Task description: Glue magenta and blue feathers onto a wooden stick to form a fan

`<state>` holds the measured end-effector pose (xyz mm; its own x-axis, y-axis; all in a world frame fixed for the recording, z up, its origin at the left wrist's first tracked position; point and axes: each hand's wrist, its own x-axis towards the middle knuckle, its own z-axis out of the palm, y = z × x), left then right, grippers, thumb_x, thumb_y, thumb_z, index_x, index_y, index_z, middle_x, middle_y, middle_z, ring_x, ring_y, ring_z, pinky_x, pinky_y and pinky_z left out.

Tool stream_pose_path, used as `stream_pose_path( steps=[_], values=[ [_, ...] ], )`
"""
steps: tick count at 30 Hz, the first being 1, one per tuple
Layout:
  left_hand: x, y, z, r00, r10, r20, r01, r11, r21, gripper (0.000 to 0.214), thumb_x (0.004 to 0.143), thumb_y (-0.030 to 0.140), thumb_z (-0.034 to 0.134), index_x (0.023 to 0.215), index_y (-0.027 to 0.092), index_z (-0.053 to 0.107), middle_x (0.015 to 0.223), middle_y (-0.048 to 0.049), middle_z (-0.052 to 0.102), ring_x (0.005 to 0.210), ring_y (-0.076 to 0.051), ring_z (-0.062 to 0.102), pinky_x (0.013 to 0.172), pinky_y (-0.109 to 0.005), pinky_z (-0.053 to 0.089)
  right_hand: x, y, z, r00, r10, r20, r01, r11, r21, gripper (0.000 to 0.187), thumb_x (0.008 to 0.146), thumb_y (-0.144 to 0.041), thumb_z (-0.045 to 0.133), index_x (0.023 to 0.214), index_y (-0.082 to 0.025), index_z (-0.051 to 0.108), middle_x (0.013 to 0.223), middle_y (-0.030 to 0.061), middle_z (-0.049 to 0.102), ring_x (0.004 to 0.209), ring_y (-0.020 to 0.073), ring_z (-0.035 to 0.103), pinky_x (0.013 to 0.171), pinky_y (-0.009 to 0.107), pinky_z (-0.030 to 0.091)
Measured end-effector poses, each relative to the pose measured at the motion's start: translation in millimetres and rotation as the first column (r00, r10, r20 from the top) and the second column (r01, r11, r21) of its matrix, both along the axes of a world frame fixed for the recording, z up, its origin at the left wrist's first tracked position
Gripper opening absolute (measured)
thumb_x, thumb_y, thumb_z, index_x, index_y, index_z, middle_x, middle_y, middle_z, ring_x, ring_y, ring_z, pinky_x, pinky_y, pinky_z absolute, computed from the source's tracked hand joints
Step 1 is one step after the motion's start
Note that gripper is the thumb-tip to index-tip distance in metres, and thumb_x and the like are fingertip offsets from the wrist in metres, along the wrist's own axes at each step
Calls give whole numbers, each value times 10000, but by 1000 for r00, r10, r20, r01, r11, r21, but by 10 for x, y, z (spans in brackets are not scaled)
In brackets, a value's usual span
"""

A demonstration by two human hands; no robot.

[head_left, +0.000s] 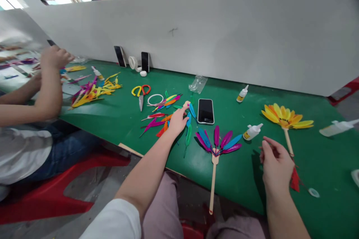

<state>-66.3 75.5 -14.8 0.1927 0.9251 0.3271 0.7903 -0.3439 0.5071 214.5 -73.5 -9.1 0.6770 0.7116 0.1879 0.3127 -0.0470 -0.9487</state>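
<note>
My left hand [178, 119] reaches into a loose pile of dyed feathers, thumb and index finger apart. Its fingertips touch or nearly touch a blue feather [192, 111]; no firm grip shows. A green feather [188, 136] lies beside the thumb. My right hand [277, 162] hovers above the table with its fingers curled in, and nothing visible is between them. Between my hands lies a wooden fan-shaped handle [213, 179], with purple feathers [226, 140] and blue feathers [232, 142] spread from its head. A glue bottle [252, 132] lies tilted near my right hand.
A finished-looking yellow feather fan [286, 117] with a red tassel lies right. Another glue bottle [242, 94], a phone [205, 111], scissors [141, 95] and a plastic bag [198, 84] are on the green table [168, 78]. A white partition [224, 37] stands behind. A co-worker's arm [50, 86] works at left.
</note>
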Motion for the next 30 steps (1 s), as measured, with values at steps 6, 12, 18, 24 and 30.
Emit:
stream_pose_path(
  steps=[6, 12, 18, 24, 30],
  values=[
    [71, -160, 156, 999, -15, 36, 12, 997, 81, 371, 786, 138, 446, 1146, 207, 500, 1002, -66, 560, 951, -187, 515, 865, -347, 407, 84, 223, 15, 992, -10, 125, 21, 996, -85, 687, 644, -470, 604, 1235, -160, 440, 1110, 117, 550, 939, 202, 545, 742, 319, 467],
    [256, -237, 147, 991, -132, -21, 134, 988, 83, 304, 800, 166, 437, 1082, 196, 547, 984, -51, 601, 956, -190, 518, 873, -336, 402, 203, 511, -30, 902, 202, 381, -78, 945, -317, 502, 634, -541, 556, 905, -124, 620, 813, 106, 625, 750, 228, 558, 664, 358, 426],
    [269, -229, 110, 986, -168, -15, 169, 982, 82, 228, 802, 162, 437, 958, 194, 600, 939, -32, 622, 923, -176, 533, 854, -313, 407, 175, 473, 38, 948, 48, 316, 30, 971, -237, 501, 701, -551, 477, 994, -158, 582, 790, 71, 612, 680, 191, 548, 618, 329, 421],
    [229, -191, 112, 985, -171, 29, 170, 984, 56, 225, 815, 191, 428, 968, 194, 593, 951, -27, 632, 920, -169, 542, 844, -303, 411, -31, 462, 381, 982, 158, -107, -175, 970, -167, 739, 769, -508, 426, 1378, -265, 84, 762, 37, 613, 363, 84, 401, 345, 234, 312],
    [193, -174, 111, 989, -139, 47, 135, 988, 71, 218, 815, 207, 429, 950, 203, 599, 931, -11, 639, 910, -165, 544, 837, -305, 407, -242, 446, 547, 802, 518, -297, -549, 836, -24, 406, 789, -405, 464, 1185, -319, 429, 930, 36, 579, 467, 58, 444, 333, 180, 335]
  ],
)
